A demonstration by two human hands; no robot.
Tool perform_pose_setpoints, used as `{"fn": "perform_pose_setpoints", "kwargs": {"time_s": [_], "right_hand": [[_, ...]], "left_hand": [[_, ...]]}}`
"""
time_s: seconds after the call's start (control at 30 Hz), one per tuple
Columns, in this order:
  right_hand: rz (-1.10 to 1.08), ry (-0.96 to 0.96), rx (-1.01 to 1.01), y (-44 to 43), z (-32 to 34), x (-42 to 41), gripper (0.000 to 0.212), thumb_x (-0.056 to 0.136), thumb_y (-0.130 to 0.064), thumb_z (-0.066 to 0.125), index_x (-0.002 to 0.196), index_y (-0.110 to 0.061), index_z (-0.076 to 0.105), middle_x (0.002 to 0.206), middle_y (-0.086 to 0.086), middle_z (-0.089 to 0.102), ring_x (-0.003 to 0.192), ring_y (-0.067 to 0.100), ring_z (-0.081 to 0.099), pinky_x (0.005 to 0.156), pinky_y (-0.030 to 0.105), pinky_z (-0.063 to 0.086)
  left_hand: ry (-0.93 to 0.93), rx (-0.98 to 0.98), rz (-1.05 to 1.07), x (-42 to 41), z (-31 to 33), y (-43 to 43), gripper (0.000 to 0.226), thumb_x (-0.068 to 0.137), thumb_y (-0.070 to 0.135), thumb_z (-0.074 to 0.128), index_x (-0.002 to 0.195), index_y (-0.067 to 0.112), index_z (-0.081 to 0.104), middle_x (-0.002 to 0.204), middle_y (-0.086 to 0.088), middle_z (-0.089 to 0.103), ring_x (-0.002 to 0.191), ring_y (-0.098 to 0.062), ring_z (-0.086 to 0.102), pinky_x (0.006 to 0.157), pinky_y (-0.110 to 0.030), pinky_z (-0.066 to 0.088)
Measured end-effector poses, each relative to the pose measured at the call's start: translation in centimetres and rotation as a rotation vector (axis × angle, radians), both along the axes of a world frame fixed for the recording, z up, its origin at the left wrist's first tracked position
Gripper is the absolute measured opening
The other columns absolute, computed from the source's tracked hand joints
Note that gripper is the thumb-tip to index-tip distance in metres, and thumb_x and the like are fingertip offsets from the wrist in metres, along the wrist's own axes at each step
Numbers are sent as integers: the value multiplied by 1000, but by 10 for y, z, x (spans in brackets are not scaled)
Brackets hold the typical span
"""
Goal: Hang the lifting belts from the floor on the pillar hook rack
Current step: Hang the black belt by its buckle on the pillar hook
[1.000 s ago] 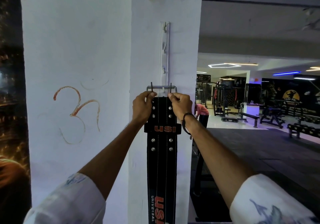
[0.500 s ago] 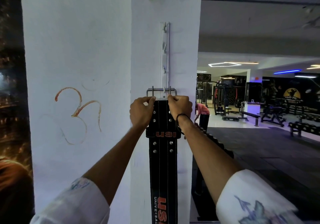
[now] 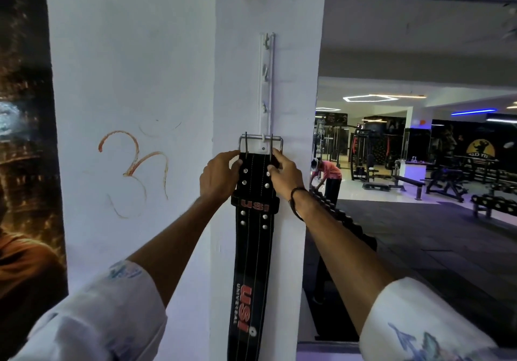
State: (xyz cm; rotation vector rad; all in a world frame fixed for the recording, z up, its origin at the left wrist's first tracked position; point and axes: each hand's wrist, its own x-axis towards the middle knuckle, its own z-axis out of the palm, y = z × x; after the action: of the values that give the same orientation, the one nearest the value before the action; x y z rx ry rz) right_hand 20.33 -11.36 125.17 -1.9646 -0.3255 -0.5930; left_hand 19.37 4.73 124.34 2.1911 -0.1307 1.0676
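Observation:
A black leather lifting belt (image 3: 253, 237) with red USI lettering hangs flat against the white pillar (image 3: 240, 53). Its steel buckle (image 3: 260, 138) sits over the lowest hook of the white vertical hook rack (image 3: 267, 86). My left hand (image 3: 219, 176) grips the belt's left edge just under the buckle. My right hand (image 3: 284, 174) grips the right edge at the same height. The three upper hooks of the rack are bare. The belt's lower end runs out of the frame.
An orange symbol (image 3: 134, 170) is drawn on the pillar's left face. To the right the gym floor opens out with benches (image 3: 405, 183), machines and a dumbbell rack (image 3: 344, 229). A person in a red shirt (image 3: 328, 176) bends over beyond the pillar.
The buckle has settled over the lowest hook. Both hands have slid slightly down from the buckle bar to the belt's top edges.

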Motion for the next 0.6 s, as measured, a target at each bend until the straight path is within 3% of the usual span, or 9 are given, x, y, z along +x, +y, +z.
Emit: {"fn": "perform_pose_setpoints", "kwargs": {"time_s": [0.13,0.23,0.33,0.47,0.6], "right_hand": [[-96,-105,-168,6,-16,-7,57,99,-21,50,152,-28,28,148,8,45,128,28,52,102,40,47],[-182,-154,-333,6,-23,-21,53,100,-29,49,150,-23,32,152,7,34,129,29,49,98,43,49],[-260,-261,-491,1,-28,-40,51,100,-34,45,147,-19,35,155,5,28,133,27,40,92,42,50],[-352,-281,-489,-2,-49,-62,42,101,-33,41,139,-17,46,141,7,44,125,29,46,89,41,49],[-370,-221,-520,12,-140,-81,32,99,-31,44,121,-14,59,123,10,54,113,31,51,81,41,48]], "left_hand": [[18,141,50,-19,-16,3,45,105,42,40,146,25,49,152,0,50,129,-27,57,96,-49,51],[15,271,75,-31,-22,5,52,107,43,34,154,21,36,159,-1,41,143,-26,40,103,-49,44],[-29,321,94,-40,-26,8,60,107,45,30,159,17,23,166,-6,28,154,-27,22,120,-48,26],[-59,381,124,-52,-53,18,62,107,44,29,159,13,22,167,-9,23,156,-31,14,122,-49,19],[116,373,89,-64,-143,39,61,107,44,28,159,12,24,166,-11,25,155,-32,16,122,-50,19]]}}
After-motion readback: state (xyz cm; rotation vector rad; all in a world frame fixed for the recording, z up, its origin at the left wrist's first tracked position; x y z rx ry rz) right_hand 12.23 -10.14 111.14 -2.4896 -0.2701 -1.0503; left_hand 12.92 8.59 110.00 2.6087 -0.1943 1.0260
